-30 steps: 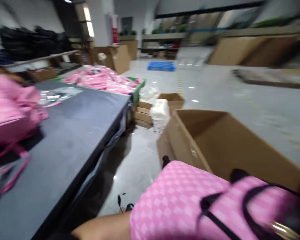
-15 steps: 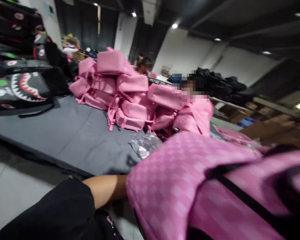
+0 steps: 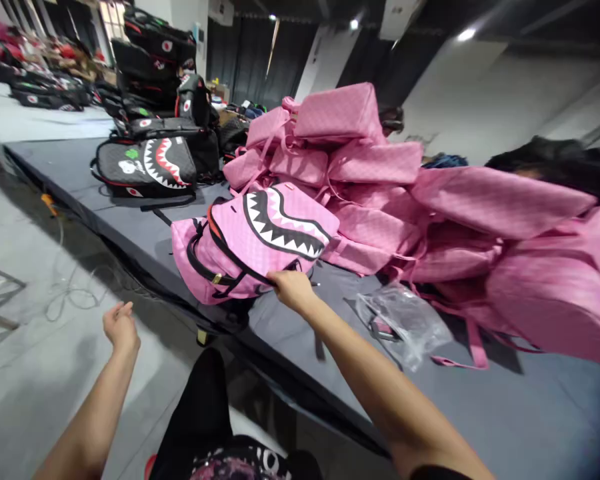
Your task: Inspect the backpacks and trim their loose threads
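Note:
A pink backpack [image 3: 245, 233] with a black-and-white shark-mouth print lies tilted at the near edge of the grey table [image 3: 300, 360]. My right hand [image 3: 291, 290] is closed on the black-trimmed edge of this backpack, at its near right side. Off the table to the left, my left hand [image 3: 120, 325] hangs over the floor with its fingers curled together, and nothing shows in it. A crumpled clear plastic bag [image 3: 405, 323] rests on the table to the right of my right hand.
Stacked pink backpacks [image 3: 375, 173] stand behind and to the right. At the left is a dark shark-mouth backpack [image 3: 150, 167], with a pile of black backpacks [image 3: 153, 67] behind it. A cable [image 3: 80, 297] lies on the floor.
The view has swung left. The pink backpack, large and close at the lower right before, is now on the table edge in my right hand. My left hand has come into view.

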A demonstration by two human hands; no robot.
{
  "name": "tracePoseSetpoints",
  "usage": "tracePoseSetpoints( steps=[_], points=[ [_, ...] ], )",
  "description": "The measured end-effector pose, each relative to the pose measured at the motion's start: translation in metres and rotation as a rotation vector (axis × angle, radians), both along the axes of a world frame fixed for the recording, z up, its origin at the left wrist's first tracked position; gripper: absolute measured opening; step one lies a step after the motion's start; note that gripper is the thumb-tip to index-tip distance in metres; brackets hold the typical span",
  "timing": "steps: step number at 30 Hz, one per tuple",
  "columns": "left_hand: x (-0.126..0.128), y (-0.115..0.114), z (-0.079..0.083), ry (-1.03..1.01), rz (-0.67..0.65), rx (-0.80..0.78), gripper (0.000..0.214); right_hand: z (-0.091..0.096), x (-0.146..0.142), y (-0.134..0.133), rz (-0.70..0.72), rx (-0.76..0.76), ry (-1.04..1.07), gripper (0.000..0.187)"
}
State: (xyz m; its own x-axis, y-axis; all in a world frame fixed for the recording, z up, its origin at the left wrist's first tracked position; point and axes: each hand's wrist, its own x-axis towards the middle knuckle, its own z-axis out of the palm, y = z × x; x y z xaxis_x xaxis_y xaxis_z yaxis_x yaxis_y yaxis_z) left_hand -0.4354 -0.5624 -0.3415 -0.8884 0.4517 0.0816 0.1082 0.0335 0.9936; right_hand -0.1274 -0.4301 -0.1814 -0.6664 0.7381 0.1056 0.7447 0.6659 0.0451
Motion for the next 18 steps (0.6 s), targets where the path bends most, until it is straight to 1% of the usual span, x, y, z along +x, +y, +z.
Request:
tracePoseSetpoints(
  steps=[1, 2, 3, 5, 6, 7, 9, 10, 11, 12, 14, 15, 17, 18],
  points=[
    [-0.005, -0.001, 0.006, 0.052, 0.041, 0.018, 0.043, -0.005, -0.007, 0.009, -0.013, 0.015, 0.03, 0.023],
    [-0.002, 0.0, 0.012, 0.141, 0.038, 0.048, 0.044, -0.006, -0.013, 0.017, -0.022, 0.027, 0.057, 0.023],
    [0.008, 0.005, 0.018, 0.267, -0.017, 0.09, 0.046, -0.003, -0.016, 0.021, -0.028, 0.037, 0.083, 0.022],
    [0.043, 0.024, 0.025, 0.577, -0.244, 0.18, 0.055, 0.01, -0.014, 0.024, -0.047, 0.055, 0.138, 0.016],
    [0.063, 0.036, 0.026, 0.683, -0.354, 0.204, 0.062, 0.019, -0.01, 0.021, -0.063, 0.068, 0.175, 0.013],
    [0.081, 0.05, 0.024, 0.732, -0.432, 0.203, 0.066, 0.028, -0.002, 0.016, -0.084, 0.081, 0.219, 0.011],
    [0.105, 0.073, 0.015, 0.729, -0.522, 0.162, 0.066, 0.038, 0.02, -0.002, -0.121, 0.103, 0.322, 0.013],
    [0.109, 0.082, 0.009, 0.716, -0.543, 0.15, 0.067, 0.038, 0.034, -0.014, -0.135, 0.112, 0.366, 0.014],
    [0.109, 0.086, 0.002, 0.709, -0.546, 0.159, 0.072, 0.034, 0.048, -0.027, -0.148, 0.116, 0.416, 0.016],
    [0.105, 0.087, -0.005, 0.71, -0.541, 0.194, 0.08, 0.026, 0.062, -0.04, -0.16, 0.111, 0.468, 0.017],
    [0.094, 0.078, -0.015, 0.684, -0.521, 0.296, 0.1, 0.0, 0.085, -0.063, -0.186, 0.046, 0.567, 0.017],
    [0.091, 0.069, -0.019, 0.64, -0.523, 0.342, 0.101, -0.015, 0.093, -0.073, -0.201, 0.0, 0.598, 0.016],
    [0.093, 0.048, -0.023, 0.478, -0.57, 0.391, 0.085, -0.044, 0.105, -0.091, -0.227, -0.084, 0.585, 0.016],
    [0.1, 0.04, -0.025, 0.34, -0.607, 0.377, 0.077, -0.058, 0.111, -0.1, -0.239, -0.112, 0.536, 0.018]
  ],
)
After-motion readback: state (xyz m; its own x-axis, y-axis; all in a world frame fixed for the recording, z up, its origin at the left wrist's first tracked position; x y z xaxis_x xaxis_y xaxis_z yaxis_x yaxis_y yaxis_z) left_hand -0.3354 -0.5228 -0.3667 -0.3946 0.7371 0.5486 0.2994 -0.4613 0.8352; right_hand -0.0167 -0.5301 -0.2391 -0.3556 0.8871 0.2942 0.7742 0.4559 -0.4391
